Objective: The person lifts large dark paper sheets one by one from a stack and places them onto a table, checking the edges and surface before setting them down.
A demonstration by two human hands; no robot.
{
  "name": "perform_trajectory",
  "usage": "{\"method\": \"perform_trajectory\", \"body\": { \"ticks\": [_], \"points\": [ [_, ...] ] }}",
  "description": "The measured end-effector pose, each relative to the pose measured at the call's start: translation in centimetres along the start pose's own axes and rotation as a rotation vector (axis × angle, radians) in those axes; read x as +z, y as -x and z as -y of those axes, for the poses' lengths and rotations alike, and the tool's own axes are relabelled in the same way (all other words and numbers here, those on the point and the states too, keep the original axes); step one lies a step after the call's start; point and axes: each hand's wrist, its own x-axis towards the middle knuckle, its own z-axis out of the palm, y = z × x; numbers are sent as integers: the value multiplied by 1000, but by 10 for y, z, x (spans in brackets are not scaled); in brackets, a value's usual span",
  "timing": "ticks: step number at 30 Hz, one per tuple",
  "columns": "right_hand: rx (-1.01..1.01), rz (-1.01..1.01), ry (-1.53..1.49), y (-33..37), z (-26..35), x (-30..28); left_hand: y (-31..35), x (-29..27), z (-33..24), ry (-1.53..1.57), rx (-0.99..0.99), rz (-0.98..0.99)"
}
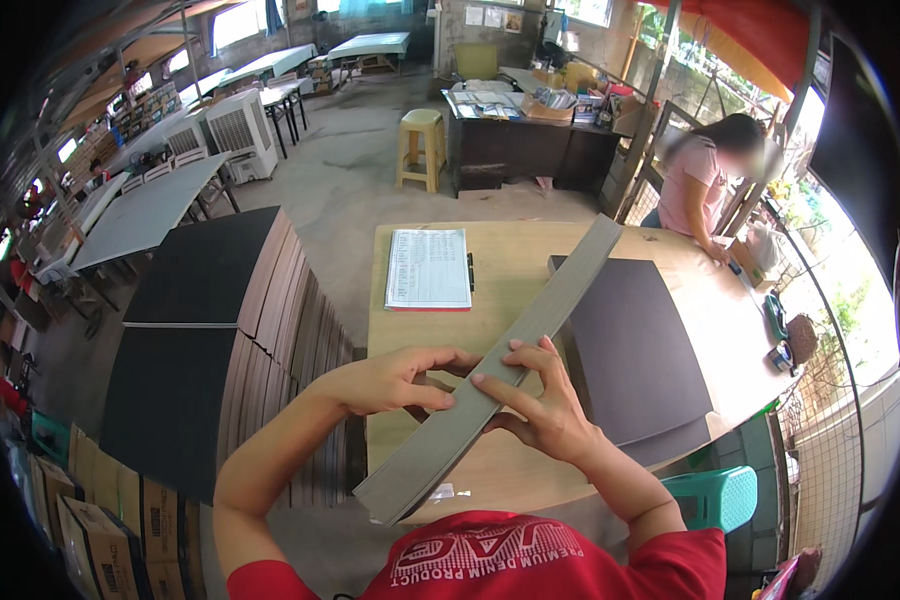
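Observation:
A bundle of stiff grey board sheets [562, 290] is held edge-up, slanting from my body toward the far right over the wooden table [515, 250]. My left hand [410, 382] grips its left side, fingers bent around the edge. My right hand [545, 405] holds it from the right, with fingertips on the top edge. Just right of the bundle lies a low stack of black boards [635, 350], partly hidden by it. A printed sheet on a clipboard [427, 268] rests left of the bundle, with a dark pen [471, 272] at its side.
Tall stacks of black-faced boards [195, 265] stand left of the table. Cardboard boxes [110, 545] sit at the lower left. A teal stool [715, 497] is at the right. Another person [695, 185] leans over the table's far right end. A yellow stool [421, 150] stands beyond.

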Motion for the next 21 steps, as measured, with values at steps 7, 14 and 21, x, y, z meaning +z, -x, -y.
{"method": "perform_trajectory", "body": {
  "ticks": [7, 14, 21],
  "points": [
    [17, 8, 52, -8, 6, 4, 4, -13, -4, -45, -3, 39],
    [17, 18, 86, -12, 10, 5, 5, -19, 1, -23, 34, 68],
    [-11, -35, 108, -11, 10, 10, 4, -21, 3, -14, 54, 87]
  ]
}}
